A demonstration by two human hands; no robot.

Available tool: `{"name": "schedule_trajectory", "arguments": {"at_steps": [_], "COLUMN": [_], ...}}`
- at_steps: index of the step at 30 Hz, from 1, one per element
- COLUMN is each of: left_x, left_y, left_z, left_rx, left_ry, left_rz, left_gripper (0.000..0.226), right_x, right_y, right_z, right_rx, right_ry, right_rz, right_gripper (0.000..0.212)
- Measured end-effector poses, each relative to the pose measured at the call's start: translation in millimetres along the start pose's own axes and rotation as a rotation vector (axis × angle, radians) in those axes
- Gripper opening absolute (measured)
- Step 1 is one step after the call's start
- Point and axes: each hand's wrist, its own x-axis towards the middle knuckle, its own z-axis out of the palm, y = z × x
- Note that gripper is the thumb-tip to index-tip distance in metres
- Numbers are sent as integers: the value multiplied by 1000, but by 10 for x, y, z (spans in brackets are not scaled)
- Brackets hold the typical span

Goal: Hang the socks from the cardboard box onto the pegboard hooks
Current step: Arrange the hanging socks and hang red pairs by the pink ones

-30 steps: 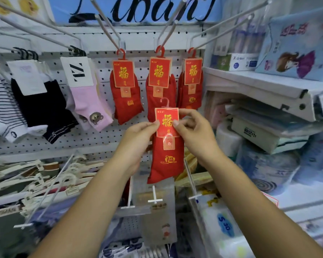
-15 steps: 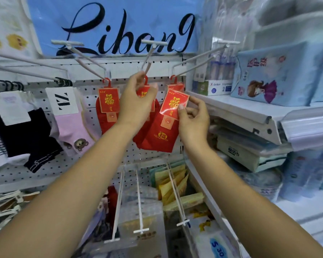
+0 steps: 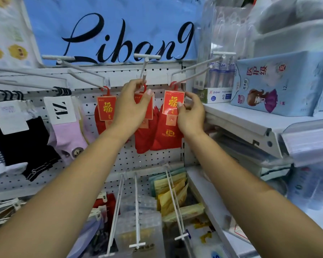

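Red sock packs with red-and-gold cards hang on the white pegboard. One red pack hangs from the left peg. My left hand pinches the red hanger loop of a pack at the middle peg; that pack's card is mostly hidden behind the hand. My right hand pinches the right edge of another red pack's card, whose loop sits at the right peg. I cannot tell whether that loop is fully on the peg. The cardboard box is out of view.
Pink socks, black socks and striped socks hang to the left. Long white pegs with packets jut out below my arms. A white shelf with boxed goods stands at the right. A blue sign spans above.
Both hands lifted the red pack from chest height up to the pegs. The card, tilted half a second ago, now hangs upright. The view has tilted upward.
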Motion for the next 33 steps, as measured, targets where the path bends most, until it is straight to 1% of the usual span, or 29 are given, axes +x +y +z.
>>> {"name": "schedule_trajectory", "arguments": {"at_steps": [8,12,15,19,21,24,28,31,33], "left_x": [5,4,-16,-121,-234,-472,-906,-1235,-1465], "left_y": [38,68,75,104,111,77,-26,-106,-135], "left_z": [-6,-40,-74,-148,-197,-305,-539,-756,-930], "left_rx": [79,92,99,143,152,146,173,176,172], "left_ry": [-14,-36,-74,-146,-150,-100,-75,-92,-125], "left_rz": [45,22,11,-9,-26,-76,-83,-109,-150], "left_gripper": [31,31,37,51,58,59,57,59,61], "right_x": [97,117,105,37,-43,-222,-686,-1082,-1372], "right_y": [94,113,140,198,186,143,70,23,2], "right_z": [8,48,80,60,-1,-119,-313,-367,-354], "right_rx": [-145,-215,-276,-329,-343,-344,-346,-381,-387], "right_ry": [-8,24,46,6,-16,-75,-245,-356,-460], "right_rz": [-63,-103,-156,-228,-271,-279,-229,-188,-142], "right_gripper": [35,38,42,47,49,51,57,58,57]}}
